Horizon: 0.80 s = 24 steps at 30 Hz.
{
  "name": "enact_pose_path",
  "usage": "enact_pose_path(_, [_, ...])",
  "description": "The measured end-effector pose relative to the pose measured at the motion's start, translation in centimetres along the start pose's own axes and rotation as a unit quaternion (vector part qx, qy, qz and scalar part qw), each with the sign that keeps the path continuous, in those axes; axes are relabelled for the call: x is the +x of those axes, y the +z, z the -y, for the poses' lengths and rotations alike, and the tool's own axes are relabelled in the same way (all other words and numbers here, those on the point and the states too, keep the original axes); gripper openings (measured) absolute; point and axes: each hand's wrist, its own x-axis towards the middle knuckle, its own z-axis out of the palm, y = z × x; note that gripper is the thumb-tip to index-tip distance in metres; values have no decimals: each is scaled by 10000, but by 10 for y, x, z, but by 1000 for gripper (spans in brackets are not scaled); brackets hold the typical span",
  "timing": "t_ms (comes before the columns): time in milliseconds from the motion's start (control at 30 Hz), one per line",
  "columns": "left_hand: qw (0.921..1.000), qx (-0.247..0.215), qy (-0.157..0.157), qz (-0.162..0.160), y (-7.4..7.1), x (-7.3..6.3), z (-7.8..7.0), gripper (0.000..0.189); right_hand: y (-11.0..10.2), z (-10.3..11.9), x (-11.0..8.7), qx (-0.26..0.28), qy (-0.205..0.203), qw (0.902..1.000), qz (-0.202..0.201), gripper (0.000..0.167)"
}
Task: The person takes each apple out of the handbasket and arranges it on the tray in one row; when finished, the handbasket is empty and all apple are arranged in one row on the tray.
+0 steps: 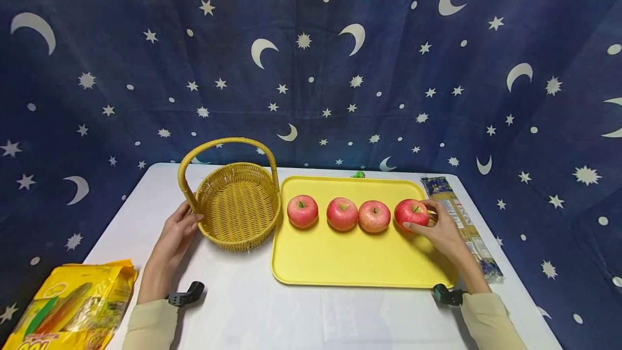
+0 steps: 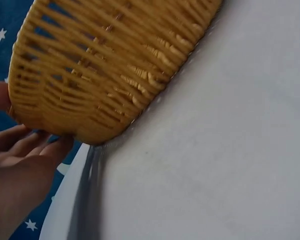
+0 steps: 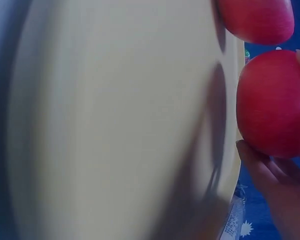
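A woven yellow basket with a hoop handle stands on the white table, left of a yellow tray. Several red apples lie in a row on the tray. My right hand grips the rightmost apple, thumb in front and fingers behind. In the right wrist view that apple sits above my fingers, over the tray, and its neighbour lies beyond. My left hand touches the basket's left wall. In the left wrist view the fingers lie fairly straight against the basket.
A yellow snack bag lies at the table's front left corner. A long pack of spaghetti lies along the tray's right side. A small green thing sits behind the tray. Starry blue cloth hangs behind.
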Motion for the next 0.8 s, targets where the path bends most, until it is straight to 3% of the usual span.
enact_pose_path(233, [9978, 535, -151, -369, 6, 1, -6, 74, 3, -6, 5, -288, 22, 9995, 111, 84])
enact_pose_path(367, [9853, 1449, 42, -907, 15, -4, -11, 66, 5, -8, 8, -298, 140, 9993, 149, 85])
enact_pose_path(467, [9614, 2378, 221, -1367, 23, -9, -17, 57, 4, -8, 10, -240, 187, 9994, 163, 87])
enact_pose_path(600, [9155, 3622, 420, -1700, 29, -20, -24, 41, 3, -9, 12, -206, 176, 9993, 272, 89])
enact_pose_path(667, [8966, 4036, 583, -1725, 33, -26, -28, 36, 1, -9, 12, -235, 85, 9993, 267, 89])
enact_pose_path(733, [8845, 4258, 766, -1748, 37, -31, -33, 33, -1, -5, 11, -343, -118, 9992, 182, 87])
enact_pose_path(800, [8775, 4328, 956, -1830, 43, -35, -38, 33, -1, 0, 9, -488, -417, 9979, 3, 82])
